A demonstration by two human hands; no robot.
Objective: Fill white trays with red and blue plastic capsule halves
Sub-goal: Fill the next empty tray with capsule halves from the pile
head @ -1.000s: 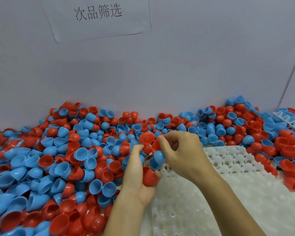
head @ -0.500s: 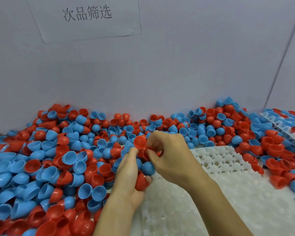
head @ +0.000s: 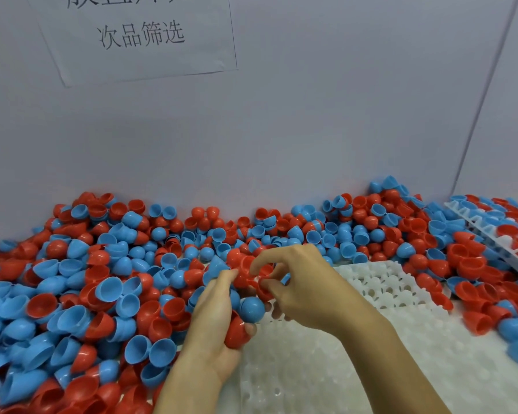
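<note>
Item, left hand [head: 213, 321]: rising from the lower middle of the view, fingers curling round a small stack of capsule halves; its grip is holding a red half [head: 236, 334] at the heel of the palm and a blue half [head: 251, 308] just above it, dome outward, with more red pieces at the fingertips.

Item, right hand [head: 299, 289]: reaching in from the lower right, meeting the left hand over the near-left corner of the tray. Its thumb and forefinger are pinching a red capsule half [head: 262, 289]; the other fingers are curving loosely above.

Item, white tray [head: 371, 354]: lying flat on the surface under the right forearm, its rows of round pockets showing bare where visible. A few loose halves are resting along its right edge.

Item, loose capsule halves [head: 102, 288]: red and blue, lying mixed in a deep heap across the surface, filling the left side and running along the foot of the wall behind the hands to the right. Some are lying cup-up, some dome-up, some nesting in one another.

Item, second tray [head: 491, 231]: sitting tilted at the far right, partly buried in the heap, holding red and blue pieces.

Item, paper sign [head: 138, 37]: hanging on the grey wall at upper left, bearing printed characters.
</note>
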